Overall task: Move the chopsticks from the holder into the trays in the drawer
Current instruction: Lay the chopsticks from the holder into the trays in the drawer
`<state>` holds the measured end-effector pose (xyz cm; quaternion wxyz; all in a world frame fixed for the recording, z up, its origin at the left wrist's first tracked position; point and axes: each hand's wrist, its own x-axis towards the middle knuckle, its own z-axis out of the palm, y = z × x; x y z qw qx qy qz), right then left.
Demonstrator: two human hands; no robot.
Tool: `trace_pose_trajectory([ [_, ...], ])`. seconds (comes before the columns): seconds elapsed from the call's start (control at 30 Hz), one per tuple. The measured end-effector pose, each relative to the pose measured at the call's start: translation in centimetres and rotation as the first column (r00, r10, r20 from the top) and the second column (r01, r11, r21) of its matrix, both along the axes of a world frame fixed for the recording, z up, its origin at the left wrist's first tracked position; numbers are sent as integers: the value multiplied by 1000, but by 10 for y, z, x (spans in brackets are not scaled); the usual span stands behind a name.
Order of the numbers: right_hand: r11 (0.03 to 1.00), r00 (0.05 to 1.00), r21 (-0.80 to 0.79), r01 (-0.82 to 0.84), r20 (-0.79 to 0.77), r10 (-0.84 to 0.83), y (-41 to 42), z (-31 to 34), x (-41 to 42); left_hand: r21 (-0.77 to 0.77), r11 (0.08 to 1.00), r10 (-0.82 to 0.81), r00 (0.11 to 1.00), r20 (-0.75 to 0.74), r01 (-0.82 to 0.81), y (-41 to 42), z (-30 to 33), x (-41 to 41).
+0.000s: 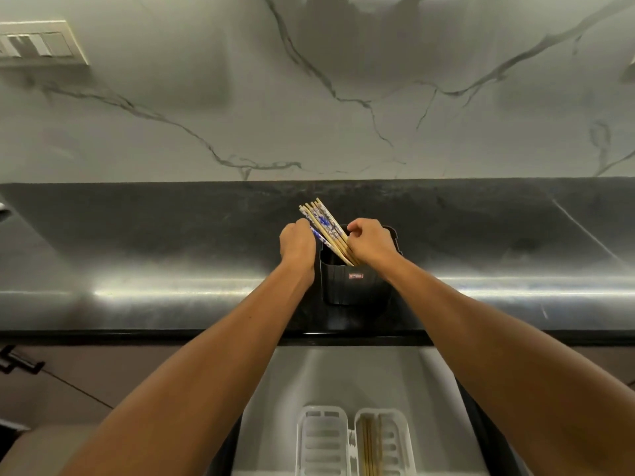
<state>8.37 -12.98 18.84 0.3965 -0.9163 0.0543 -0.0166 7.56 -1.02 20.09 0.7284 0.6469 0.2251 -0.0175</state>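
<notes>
A black holder stands on the dark counter, with a bundle of chopsticks leaning up and to the left out of it; some are plain wood, some have blue-and-white tops. My left hand grips blue-patterned chopsticks at the bundle's left side. My right hand pinches the wooden chopsticks at the holder's mouth. Below, in the open drawer, two white slotted trays lie side by side: the left tray shows no chopsticks, the right tray holds several wooden chopsticks.
The dark glossy counter runs left to right, backed by a marble wall with a switch plate at upper left. The open drawer sits under the counter's front edge, between my forearms. A cabinet handle shows at lower left.
</notes>
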Motion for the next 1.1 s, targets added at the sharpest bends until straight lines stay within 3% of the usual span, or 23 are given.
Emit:
trace_pose_trajectory([
  [0.27,968,977,-219,-122,-201,77,3,-16,24,6,997,-73,997,-15,73,1,-9,18],
  [0.57,922,976,-361,-140,-205,68,-1,-24,38,76,990,-121,991,56,117,0,-22,30],
  [0.8,923,981,-353,-154,-168,100,-8,-21,42,87,987,-144,986,90,136,1,-27,32],
  [1.1,934,963,-287,-213,-226,150,-16,-17,43,112,982,-161,985,61,153,0,-26,29],
])
